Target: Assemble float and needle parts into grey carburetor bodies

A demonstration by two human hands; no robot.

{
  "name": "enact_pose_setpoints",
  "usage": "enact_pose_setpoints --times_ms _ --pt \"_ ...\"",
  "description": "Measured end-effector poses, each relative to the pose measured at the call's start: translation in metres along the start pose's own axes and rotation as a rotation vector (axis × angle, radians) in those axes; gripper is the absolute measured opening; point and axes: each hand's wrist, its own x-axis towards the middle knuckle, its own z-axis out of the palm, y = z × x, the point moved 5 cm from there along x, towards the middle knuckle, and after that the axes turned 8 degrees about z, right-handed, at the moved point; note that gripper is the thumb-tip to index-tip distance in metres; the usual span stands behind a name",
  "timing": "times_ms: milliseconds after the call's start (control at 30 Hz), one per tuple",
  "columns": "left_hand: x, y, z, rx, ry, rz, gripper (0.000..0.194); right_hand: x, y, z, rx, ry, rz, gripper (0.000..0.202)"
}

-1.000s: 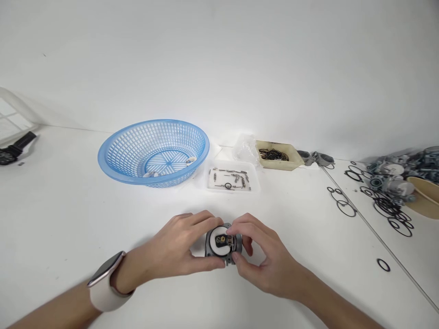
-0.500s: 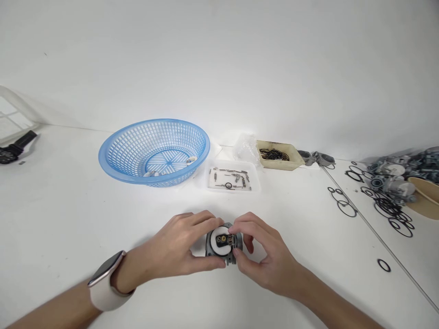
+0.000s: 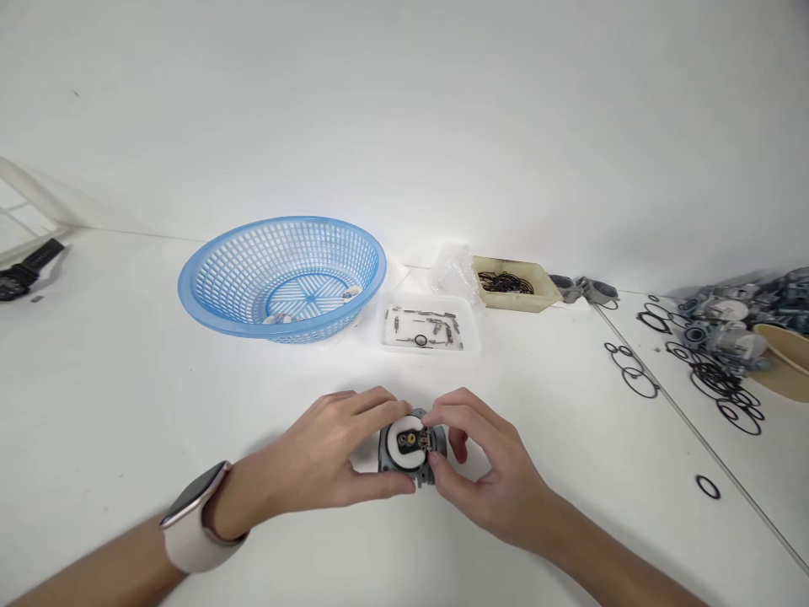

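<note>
A grey metal carburetor part [image 3: 392, 459] rests near the table's front, with a white C-shaped piece [image 3: 405, 458] and a small brass fitting inside its dark round opening. From the left, my left hand [image 3: 345, 447] grips its rim, thumb at the front and fingers at the back. My right hand [image 3: 484, 459] is closed on its right side, thumb and forefinger at the small hinge-like detail beside the white piece. The fingertips hide part of that detail. A pale-banded watch [image 3: 199, 527] is on my left wrist.
Behind stand a blue basket [image 3: 284, 329], a clear tray [image 3: 471, 333] of small metal parts, bubble wrap [image 3: 453, 271] and a yellowish box [image 3: 522, 299] of black rings. At right lie black rings [image 3: 708, 486] and piled metal parts [image 3: 733, 341]. A black watch [image 3: 22, 274] lies far left.
The view has shifted very slightly. Both hands keep nearly the same hold on the metal part, with the right fingertips moved only a little.
</note>
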Motion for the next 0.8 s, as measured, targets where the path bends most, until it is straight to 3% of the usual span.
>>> enact_pose_setpoints --times_ms 333,800 --pt "0.0020 0.0002 -0.0007 -0.015 -0.004 -0.006 0.053 0.0005 -0.0001 0.0015 -0.014 0.045 -0.005 0.041" --pt "0.0035 -0.0013 0.0018 -0.037 -0.069 -0.064 0.052 -0.0011 0.0051 -0.0009 0.020 -0.083 0.022 0.062"
